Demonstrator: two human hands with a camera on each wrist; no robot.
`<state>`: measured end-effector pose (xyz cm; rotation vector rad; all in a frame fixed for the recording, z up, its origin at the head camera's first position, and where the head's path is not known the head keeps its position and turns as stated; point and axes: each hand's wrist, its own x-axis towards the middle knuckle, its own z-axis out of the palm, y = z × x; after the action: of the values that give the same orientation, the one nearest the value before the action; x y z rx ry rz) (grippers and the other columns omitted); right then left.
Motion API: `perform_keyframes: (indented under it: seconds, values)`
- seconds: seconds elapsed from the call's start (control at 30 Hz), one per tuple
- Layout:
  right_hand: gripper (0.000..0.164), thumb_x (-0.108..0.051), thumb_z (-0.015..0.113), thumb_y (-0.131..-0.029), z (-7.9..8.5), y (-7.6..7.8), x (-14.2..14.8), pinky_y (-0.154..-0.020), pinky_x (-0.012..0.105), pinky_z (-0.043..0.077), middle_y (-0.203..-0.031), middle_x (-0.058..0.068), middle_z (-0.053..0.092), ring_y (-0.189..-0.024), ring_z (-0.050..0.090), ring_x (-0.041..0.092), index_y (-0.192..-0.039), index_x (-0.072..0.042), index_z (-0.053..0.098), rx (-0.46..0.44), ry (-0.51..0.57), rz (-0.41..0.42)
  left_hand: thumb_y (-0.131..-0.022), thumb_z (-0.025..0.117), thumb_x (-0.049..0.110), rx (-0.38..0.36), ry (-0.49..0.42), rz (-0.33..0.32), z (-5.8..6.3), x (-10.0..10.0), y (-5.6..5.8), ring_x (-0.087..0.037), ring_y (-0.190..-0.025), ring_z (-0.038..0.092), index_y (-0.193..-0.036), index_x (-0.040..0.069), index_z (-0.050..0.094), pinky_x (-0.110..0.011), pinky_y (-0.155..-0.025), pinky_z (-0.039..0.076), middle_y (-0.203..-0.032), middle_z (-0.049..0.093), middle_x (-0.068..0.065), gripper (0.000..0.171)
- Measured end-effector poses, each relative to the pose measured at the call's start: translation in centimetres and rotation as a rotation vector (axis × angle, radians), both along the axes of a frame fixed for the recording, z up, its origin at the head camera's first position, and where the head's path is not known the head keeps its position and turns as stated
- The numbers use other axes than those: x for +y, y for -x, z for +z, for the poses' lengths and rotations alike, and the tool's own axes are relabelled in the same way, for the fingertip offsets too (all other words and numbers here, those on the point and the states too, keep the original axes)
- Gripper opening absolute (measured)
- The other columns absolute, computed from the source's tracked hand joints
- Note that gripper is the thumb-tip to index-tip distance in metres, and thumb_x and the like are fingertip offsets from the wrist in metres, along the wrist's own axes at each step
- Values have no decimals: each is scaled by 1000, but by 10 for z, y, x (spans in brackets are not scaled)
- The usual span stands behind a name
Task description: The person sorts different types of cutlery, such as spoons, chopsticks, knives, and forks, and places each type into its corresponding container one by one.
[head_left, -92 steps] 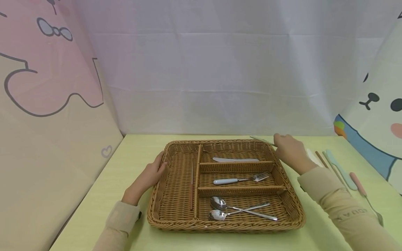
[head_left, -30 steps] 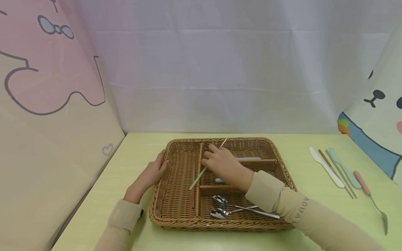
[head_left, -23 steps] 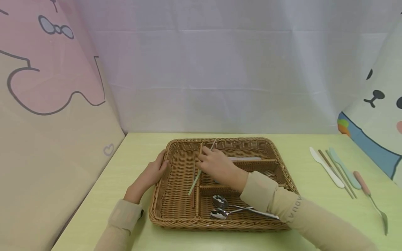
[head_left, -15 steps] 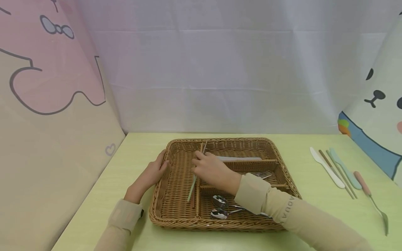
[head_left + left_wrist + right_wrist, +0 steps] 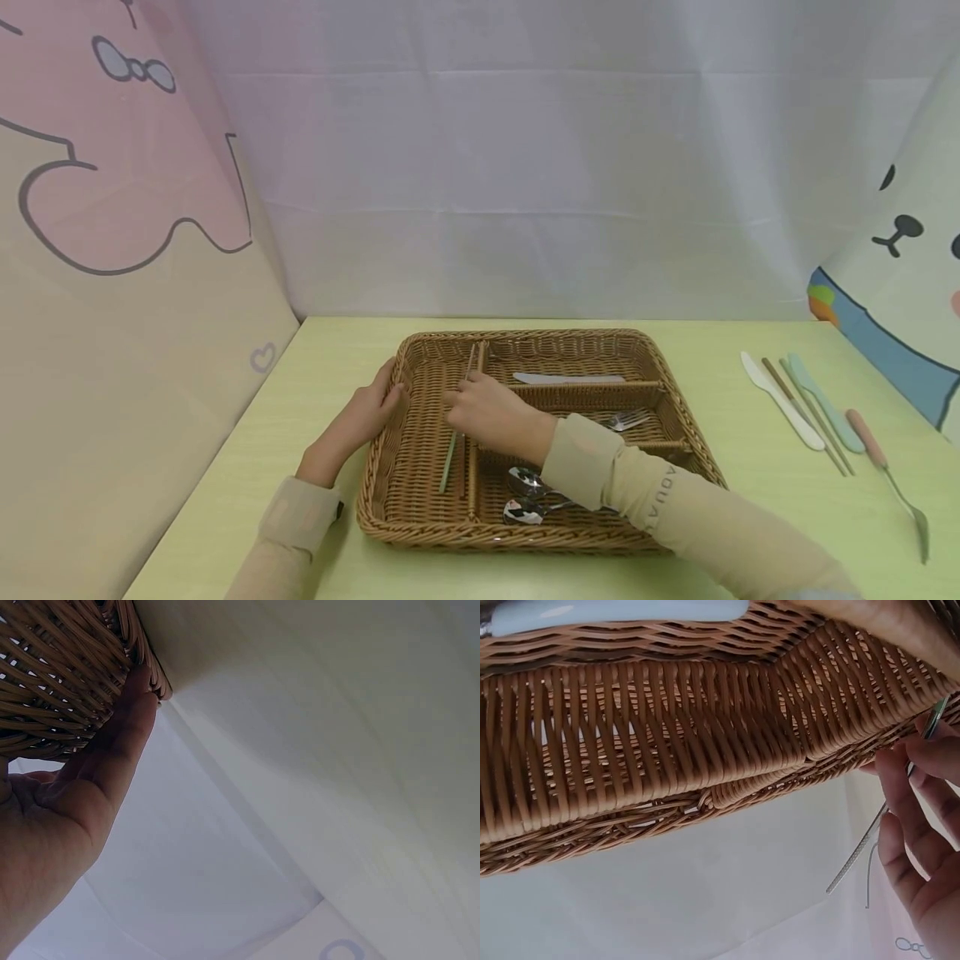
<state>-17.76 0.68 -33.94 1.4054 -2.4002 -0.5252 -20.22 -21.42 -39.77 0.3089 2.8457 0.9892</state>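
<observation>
While the left hand [image 5: 367, 412] grips the left rim of the wicker cutlery basket [image 5: 420, 539], the right hand [image 5: 495, 414] pinches a green-ended chopstick [image 5: 448, 463] over the long left compartment [image 5: 412, 450]. A brown-ended chopstick [image 5: 462, 477] lies there along the divider [image 5: 473, 483], and a table knife [image 5: 570, 379] rests in the far right compartment [image 5: 573, 365].

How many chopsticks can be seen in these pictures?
4: a pale-green chopstick in the right hand; a reddish-brown one in the basket; a brown one and a darker-green one on the table. The hand may hide others.
</observation>
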Motion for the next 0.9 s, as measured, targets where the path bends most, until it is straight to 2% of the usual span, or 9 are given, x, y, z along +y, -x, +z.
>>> perform_keyframes:
  seconds: [0.17, 0.3, 0.4, 0.53, 0.63, 0.73, 0.9]
  values:
    - [10, -21, 65, -83, -5, 2, -4, -69, 24, 40, -90, -12, 64, -76, 59, 7, -79, -29, 70, -5, 7, 14, -101, 31, 25, -2, 1, 6, 0, 1, 0, -12, -39, 37, -147, 2, 6, -29, -46, 40, -67, 52, -9, 57]
    - [10, -19, 63, -85, -7, 3, -6, -73, 24, 44, -92, -10, 64, -78, 60, 6, -86, -27, 70, -27, 3, 22, -101, 31, 26, -11, 0, 15, -1, 0, 1, -14, -41, 42, -147, 4, 5, -29, -48, 42, -72, 55, -12, 57]
    - [12, -16, 61, -87, -7, 5, -8, -75, 23, 47, -94, -9, 64, -81, 60, 5, -94, -24, 68, -70, -8, 27, -101, 31, 26, -8, -4, 14, -1, 0, 1, -15, -46, 47, -147, 4, 5, -29, -51, 43, -85, 59, -18, 57]
    - [20, -13, 57, -90, -8, 6, -9, -76, 21, 48, -104, -5, 63, -86, 61, 7, -108, -18, 64, -163, -42, -1, -101, 32, 25, -4, -13, 6, -2, 0, 1, -13, -45, 43, -147, 4, 5, -30, -49, 42, -81, 58, -16, 57]
    - [27, -13, 55, -91, -11, 6, -9, -81, 20, 48, -119, -2, 60, -96, 61, 8, -118, -15, 59, -220, -76, -42, -101, 32, 25, -7, -18, 4, -3, 0, 2, -12, -40, 36, -147, 5, 5, -30, -46, 40, -69, 51, -9, 57]
    - [32, -14, 54, -92, -13, 6, -10, -83, 20, 48, -128, -1, 55, -103, 59, 8, -124, -15, 55, -245, -117, -74, -101, 32, 25, -2, -13, 1, -3, -1, 2, -11, -39, 34, -147, 4, 5, -30, -44, 40, -65, 50, -8, 58]
    - [40, -14, 52, -93, -15, 5, -12, -95, 27, 44, -136, -2, 48, -114, 54, 10, -133, -17, 48, -313, -171, -144, -101, 32, 24, 5, -4, -4, -3, -1, 2, -11, -37, 33, -147, 3, 5, -29, -42, 39, -61, 50, -7, 57]
